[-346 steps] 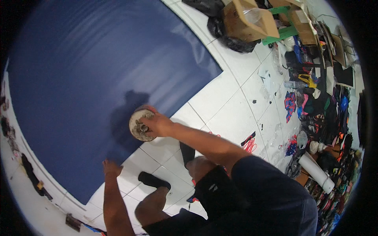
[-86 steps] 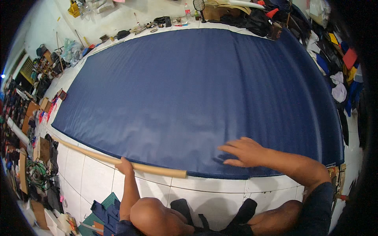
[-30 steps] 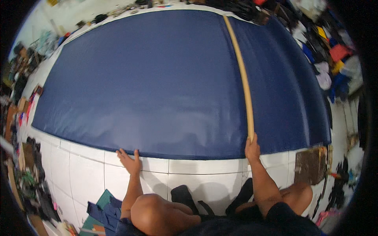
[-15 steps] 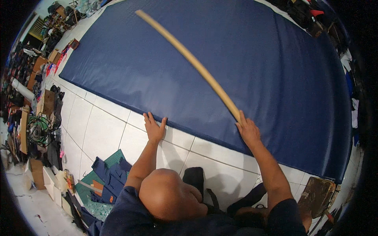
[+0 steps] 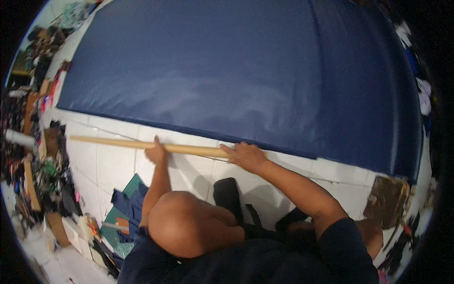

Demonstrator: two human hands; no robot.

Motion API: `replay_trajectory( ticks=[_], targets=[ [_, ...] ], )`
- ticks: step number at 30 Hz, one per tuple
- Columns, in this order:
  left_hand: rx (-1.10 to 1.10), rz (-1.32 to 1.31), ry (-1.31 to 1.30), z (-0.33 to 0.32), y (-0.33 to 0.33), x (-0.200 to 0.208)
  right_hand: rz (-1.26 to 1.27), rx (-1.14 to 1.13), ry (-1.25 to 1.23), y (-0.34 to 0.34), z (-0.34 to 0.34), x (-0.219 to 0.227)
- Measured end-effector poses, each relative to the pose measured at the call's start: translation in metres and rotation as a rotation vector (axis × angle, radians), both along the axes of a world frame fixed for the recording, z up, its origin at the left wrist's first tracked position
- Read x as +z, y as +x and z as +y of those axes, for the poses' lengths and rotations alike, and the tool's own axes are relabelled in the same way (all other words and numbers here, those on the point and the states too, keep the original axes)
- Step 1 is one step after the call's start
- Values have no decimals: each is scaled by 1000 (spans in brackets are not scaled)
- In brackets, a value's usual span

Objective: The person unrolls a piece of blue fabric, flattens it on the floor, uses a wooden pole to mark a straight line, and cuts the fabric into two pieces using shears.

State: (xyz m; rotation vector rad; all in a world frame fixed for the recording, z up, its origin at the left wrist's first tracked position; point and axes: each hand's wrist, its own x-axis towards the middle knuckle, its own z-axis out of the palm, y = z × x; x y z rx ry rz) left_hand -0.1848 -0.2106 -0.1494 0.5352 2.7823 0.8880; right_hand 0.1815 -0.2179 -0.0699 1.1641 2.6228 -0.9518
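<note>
First: Where do we find the pole [image 5: 194, 150]?
Second: We note it over the white tiled floor [image 5: 113, 158], running left to right along the near side of the blue sheet [image 5: 203, 85]. The gap to the sheet's near edge narrows toward the right.
First: And the hands?
Second: We record the left hand [image 5: 157, 154] gripping the pole partway along, fingers closed around it. The right hand [image 5: 249, 157] lies over the pole near its right end; we cannot tell whether its fingers wrap beneath.
First: Does the pole rest on the tiles?
Second: We cannot tell.
First: Condition of the surroundings?
Second: The sheet lies spread on the floor, shiny, with faint ripples. We log a green mat [image 5: 111, 217] at near left, partly under navy cloth [image 5: 126, 201], and a brown slab [image 5: 388, 201] at near right.
</note>
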Motion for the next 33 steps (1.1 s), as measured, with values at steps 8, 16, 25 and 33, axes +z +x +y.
replay_trajectory(
  ticks=[8, 16, 25, 33],
  targets=[
    [-30, 381, -495, -38, -77, -2, -121, 176, -187, 162, 28, 51],
    [-1606, 318, -153, 108, 108, 156, -758, -739, -128, 398, -85, 119],
    [-2128, 304, -412, 88, 359, 125, -249, -1852, -393, 280, -323, -5],
    [-2104, 392, -16, -22, 432, 34, 87, -2218, 1, 227, -334, 14]
  ],
)
